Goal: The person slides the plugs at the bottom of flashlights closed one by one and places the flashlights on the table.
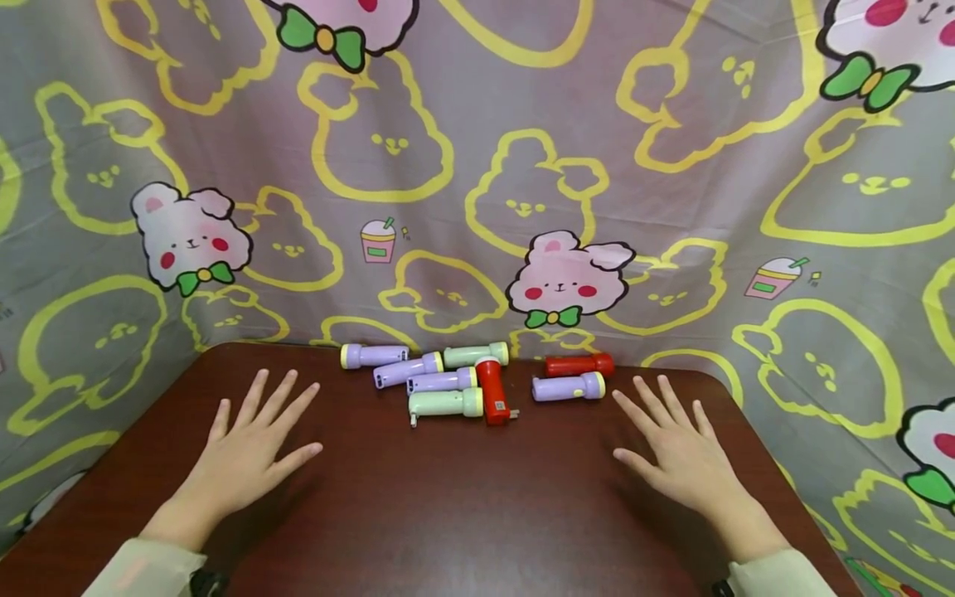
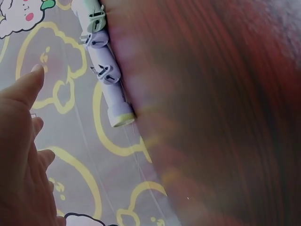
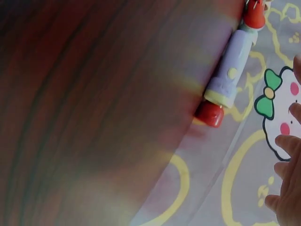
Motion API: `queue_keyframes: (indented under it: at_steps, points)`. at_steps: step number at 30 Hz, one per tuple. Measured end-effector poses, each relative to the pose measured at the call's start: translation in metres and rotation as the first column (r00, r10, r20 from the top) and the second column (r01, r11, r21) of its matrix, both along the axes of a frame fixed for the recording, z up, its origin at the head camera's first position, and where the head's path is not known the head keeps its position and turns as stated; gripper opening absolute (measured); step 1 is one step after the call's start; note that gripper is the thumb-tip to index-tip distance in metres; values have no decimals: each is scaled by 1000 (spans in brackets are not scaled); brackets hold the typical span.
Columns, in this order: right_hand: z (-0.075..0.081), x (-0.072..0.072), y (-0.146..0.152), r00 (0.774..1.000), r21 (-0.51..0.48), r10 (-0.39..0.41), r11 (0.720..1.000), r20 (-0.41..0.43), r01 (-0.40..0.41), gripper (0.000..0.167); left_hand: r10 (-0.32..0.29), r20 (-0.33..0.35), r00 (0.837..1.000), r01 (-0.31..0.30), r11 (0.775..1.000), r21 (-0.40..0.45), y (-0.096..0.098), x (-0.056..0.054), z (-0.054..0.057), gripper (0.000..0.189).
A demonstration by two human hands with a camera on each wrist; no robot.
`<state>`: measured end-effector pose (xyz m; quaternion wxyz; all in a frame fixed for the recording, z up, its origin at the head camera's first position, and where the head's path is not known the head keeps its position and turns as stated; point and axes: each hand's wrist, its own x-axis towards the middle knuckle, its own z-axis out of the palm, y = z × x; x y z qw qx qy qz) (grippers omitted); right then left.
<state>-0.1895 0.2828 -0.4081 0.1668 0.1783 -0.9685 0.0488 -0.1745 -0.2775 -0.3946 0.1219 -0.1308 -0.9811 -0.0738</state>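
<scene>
Along the far edge of a brown table (image 1: 448,506) lie four lavender flashlights (image 1: 440,381), two pale green flashlights (image 1: 436,404) and two red flashlights (image 1: 579,365): six clustered, one lavender-and-red pair to their right. Left hand (image 1: 242,456): fingers spread apart, left of the cluster. Right hand (image 1: 682,456): fingers spread apart, near the pair.

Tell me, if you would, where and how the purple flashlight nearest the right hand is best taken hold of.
Grip the purple flashlight round its straight barrel, probably with the right hand from the near side: it lies crosswise, nothing lies in front of it, and a red flashlight lies close behind.
</scene>
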Motion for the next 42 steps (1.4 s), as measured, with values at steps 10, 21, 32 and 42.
queue_keyframes:
  at_steps: [10, 21, 32, 42]
  points:
    - [-5, -14, -30, 999, -5, 30, 1000, 35, -30, 71, -40, 45, 998, 40, 999, -1, 16, -8, 0, 76]
    - [-8, -37, -72, 991, -34, 129, 991, 37, -128, 70, -98, 37, 994, 97, 994, 48, 33, -21, -5, 67]
    - [-3, -60, -114, 964, -107, 247, 966, 95, -236, 65, -185, 21, 982, 181, 975, 124, 46, -45, -16, 57]
    - [-8, -76, -140, 934, -173, 336, 934, 123, -313, 61, -221, 91, 971, 195, 952, 237, 59, -66, -27, 54]
